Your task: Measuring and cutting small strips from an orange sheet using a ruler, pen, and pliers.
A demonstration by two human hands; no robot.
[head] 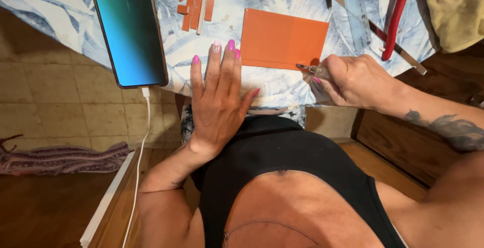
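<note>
On bench, beside orange sheet: left hand flat, fingers spread wide, fingertips touching sheet's left edge. Right hand closed around thin cutting tool, tip on sheet's lower right corner. Nearby: phone, orange strips, ruler, red pliers.

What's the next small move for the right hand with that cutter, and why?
Probably draw the cutter leftward along the orange sheet. Its tip sits at the sheet's lower right edge, on a faint line running left, and the left hand lies flat with fingertips at the sheet's left edge.
</note>
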